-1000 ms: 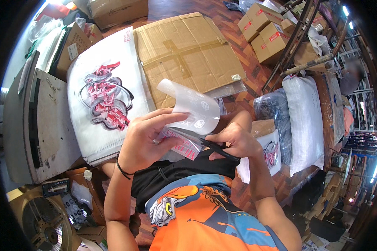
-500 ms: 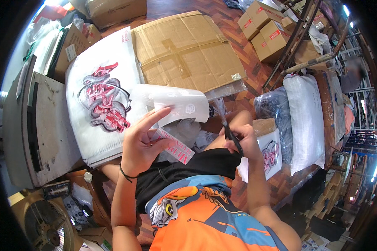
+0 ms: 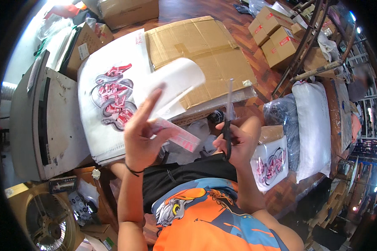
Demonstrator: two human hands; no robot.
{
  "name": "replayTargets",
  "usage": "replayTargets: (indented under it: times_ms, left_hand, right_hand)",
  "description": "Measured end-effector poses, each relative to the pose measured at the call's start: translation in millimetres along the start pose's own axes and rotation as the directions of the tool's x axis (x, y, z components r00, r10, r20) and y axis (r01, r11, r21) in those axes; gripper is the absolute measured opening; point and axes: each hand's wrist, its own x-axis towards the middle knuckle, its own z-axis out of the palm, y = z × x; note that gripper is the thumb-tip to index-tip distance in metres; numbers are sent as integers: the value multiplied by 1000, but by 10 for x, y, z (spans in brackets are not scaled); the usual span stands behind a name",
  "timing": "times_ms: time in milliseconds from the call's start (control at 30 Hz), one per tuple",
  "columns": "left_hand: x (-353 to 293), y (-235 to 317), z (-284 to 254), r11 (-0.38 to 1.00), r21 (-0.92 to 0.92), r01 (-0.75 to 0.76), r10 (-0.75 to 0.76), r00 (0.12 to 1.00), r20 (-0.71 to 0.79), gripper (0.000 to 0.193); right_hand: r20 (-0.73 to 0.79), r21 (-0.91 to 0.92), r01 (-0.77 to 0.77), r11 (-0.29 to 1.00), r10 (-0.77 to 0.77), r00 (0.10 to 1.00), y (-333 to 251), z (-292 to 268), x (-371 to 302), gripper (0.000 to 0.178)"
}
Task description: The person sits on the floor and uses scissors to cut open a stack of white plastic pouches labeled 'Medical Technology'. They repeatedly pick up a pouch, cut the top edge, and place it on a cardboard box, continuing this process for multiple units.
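My left hand (image 3: 144,136) pinches a small clear film piece with pink-red lettering (image 3: 181,136) between thumb and fingers. Its index finger points up, blurred, in front of a curled white sheet (image 3: 178,81); whether it touches the sheet I cannot tell. That sheet lies over a stack of white printed sheets (image 3: 86,100) with a red and grey coiled design, and over the edge of a flattened cardboard (image 3: 197,35). In my right hand (image 3: 241,140) are scissors (image 3: 226,134) with black handles, blades pointing up and close together. Nothing is between the blades.
Clear plastic (image 3: 197,131) lies between the cardboard and my lap. At the right are a printed sheet (image 3: 270,163), a dark wrapped bundle (image 3: 282,125) and a white sack (image 3: 310,125). A fan (image 3: 46,221) stands lower left, cartons (image 3: 280,46) at the far right.
The curled sheet's free end has swung up and away, onto the cardboard. The scissors have turned more upright, their blades closer together. My left hand still holds the film piece. The whole view has shifted slightly.
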Motion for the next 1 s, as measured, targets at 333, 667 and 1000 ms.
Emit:
replayTargets:
  times_ms: [333, 667, 1000]
  left_hand:
    - [-1360, -1073, 744, 641, -407, 650, -618, 752, 228, 56]
    - [-1102, -1006, -58, 685, 27, 728, -657, 601, 455, 70]
    - [-953, -823, -315, 852, 516, 89, -461, 594, 659, 34]
  right_hand:
    - [-332, 60, -39, 997, 57, 941, 167, -143, 83, 25]
    - [-287, 34, -114, 993, 119, 951, 244, -101, 99, 23]
    - [-336, -39, -136, 990, 115, 935, 378, -304, 18, 26]
